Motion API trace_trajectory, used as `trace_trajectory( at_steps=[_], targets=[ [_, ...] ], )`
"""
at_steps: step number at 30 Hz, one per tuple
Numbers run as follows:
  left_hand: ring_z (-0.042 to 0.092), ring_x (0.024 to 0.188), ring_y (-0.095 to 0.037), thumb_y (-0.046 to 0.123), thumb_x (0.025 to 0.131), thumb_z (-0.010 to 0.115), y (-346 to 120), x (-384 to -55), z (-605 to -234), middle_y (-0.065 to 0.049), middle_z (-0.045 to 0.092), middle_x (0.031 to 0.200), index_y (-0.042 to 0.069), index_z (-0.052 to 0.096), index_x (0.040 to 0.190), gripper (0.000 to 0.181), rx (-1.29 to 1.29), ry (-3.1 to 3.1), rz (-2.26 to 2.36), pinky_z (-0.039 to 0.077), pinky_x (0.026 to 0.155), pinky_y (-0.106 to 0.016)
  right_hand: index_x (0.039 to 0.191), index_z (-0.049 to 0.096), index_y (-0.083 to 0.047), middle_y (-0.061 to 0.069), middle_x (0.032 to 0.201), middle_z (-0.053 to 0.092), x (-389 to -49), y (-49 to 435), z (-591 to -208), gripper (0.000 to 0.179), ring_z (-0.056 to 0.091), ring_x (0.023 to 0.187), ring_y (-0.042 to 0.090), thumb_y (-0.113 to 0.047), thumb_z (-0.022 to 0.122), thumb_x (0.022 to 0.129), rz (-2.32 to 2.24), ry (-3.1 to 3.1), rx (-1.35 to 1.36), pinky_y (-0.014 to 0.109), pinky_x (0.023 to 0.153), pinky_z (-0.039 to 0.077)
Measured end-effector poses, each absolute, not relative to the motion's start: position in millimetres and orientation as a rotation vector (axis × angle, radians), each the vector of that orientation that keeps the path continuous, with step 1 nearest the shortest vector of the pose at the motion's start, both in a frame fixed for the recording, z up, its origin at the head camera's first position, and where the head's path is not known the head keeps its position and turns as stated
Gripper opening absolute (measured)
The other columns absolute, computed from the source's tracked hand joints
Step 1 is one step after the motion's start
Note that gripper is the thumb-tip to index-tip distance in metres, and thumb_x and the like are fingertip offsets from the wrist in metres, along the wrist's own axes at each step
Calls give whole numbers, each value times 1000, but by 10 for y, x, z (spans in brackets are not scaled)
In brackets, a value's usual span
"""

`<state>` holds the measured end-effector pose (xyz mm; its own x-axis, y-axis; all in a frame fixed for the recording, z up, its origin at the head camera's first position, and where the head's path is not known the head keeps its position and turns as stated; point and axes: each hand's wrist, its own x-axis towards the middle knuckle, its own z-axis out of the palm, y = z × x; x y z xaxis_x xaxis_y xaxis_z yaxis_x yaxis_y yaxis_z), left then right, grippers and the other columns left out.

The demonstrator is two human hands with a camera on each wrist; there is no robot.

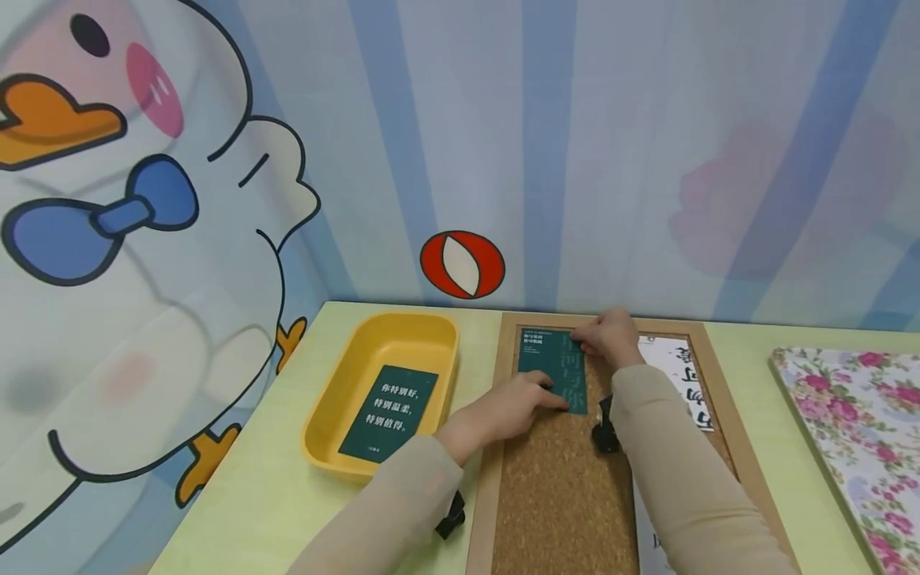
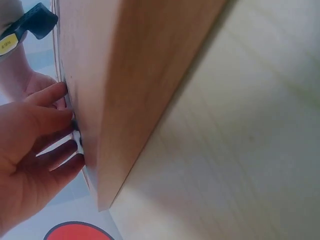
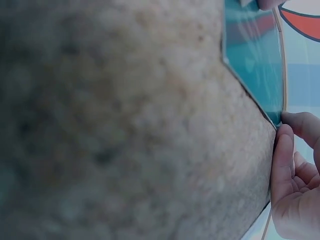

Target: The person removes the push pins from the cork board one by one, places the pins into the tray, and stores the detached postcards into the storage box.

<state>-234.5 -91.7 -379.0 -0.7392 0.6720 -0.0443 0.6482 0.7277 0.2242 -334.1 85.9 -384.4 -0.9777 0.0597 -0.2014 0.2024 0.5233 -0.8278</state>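
Observation:
A dark green card point(image 1: 552, 363) with white print lies on the upper left of a wood-framed cork board point(image 1: 553, 495). My left hand point(image 1: 512, 406) rests on the card's lower part, fingers spread and touching its surface; the left wrist view shows this hand point(image 2: 37, 145) from the side, past the frame. At the card's upper right corner, my right hand point(image 1: 609, 335) pinches the edge between thumb and curled forefinger. In the right wrist view that hand point(image 3: 300, 185) meets the corner of the card point(image 3: 255, 65). Whether a pin sits under those fingertips is hidden.
Left of the board stands a yellow tray point(image 1: 323, 399) holding another green card point(image 1: 391, 411). A white sheet with black characters point(image 1: 676, 375) is on the board's right side, partly behind my right sleeve. A floral-patterned board point(image 1: 855, 431) lies at the right.

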Motion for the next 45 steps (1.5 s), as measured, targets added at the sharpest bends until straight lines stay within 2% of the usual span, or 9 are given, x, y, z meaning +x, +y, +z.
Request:
trace_trajectory(
  at_steps=[6, 9, 15, 22, 27, 38, 45],
  targets=[
    [46, 125, -20, -3, 94, 46, -905, -2357, -3782, -10, 50, 135, 20, 64, 122, 40, 1046, 2803, 318, 38, 100, -29, 70, 62, 1, 0, 51, 56, -3345, 867, -3839, 18, 54, 45, 7, -12, 65, 82, -1408, 2639, 188, 21, 46, 46],
    [46, 125, -19, 1, 96, 46, -910, -2346, -3789, -9, 51, 134, 19, 63, 124, 37, 1046, 2802, 337, 38, 100, -29, 67, 60, 0, -1, 50, 54, -3339, 855, -3843, 20, 53, 44, 7, -11, 64, 82, -1383, 2658, 170, 21, 46, 45],
    [47, 124, -21, 4, 98, 45, -888, -2322, -3810, -10, 49, 136, 20, 58, 129, 38, 1001, 2818, 253, 41, 98, -30, 51, 46, -11, -1, 46, 48, -3317, 816, -3878, 35, 49, 43, 11, -12, 59, 83, -1316, 2722, 128, 23, 45, 40],
    [47, 123, -21, 3, 97, 44, -855, -2307, -3827, -9, 48, 137, 24, 56, 130, 41, 978, 2833, 175, 42, 96, -30, 48, 37, -14, -2, 42, 39, -3302, 793, -3899, 39, 39, 39, 11, -11, 55, 83, -1240, 2788, 63, 25, 40, 33],
    [46, 125, -21, 2, 97, 44, -827, -2311, -3828, -9, 47, 137, 24, 55, 131, 42, 986, 2827, 175, 40, 98, -31, 45, 39, -13, -2, 40, 36, -3279, 779, -3873, 41, 33, 36, 11, -11, 52, 84, -1106, 2863, -7, 25, 38, 29],
    [48, 123, -22, 5, 98, 42, -817, -2336, -3832, -9, 48, 136, 24, 56, 131, 40, 1018, 2828, 158, 41, 97, -31, 45, 41, -12, -1, 42, 41, -3302, 824, -3853, 44, 39, 39, 11, -9, 53, 88, -1039, 2878, -102, 24, 42, 33],
    [47, 123, -22, 5, 99, 41, -825, -2340, -3805, -8, 47, 137, 24, 55, 131, 40, 989, 2825, 145, 41, 98, -32, 52, 45, -9, -2, 46, 42, -3371, 907, -3854, 37, 41, 43, 10, -2, 48, 88, -1052, 2810, -340, 24, 46, 34]
  ],
)
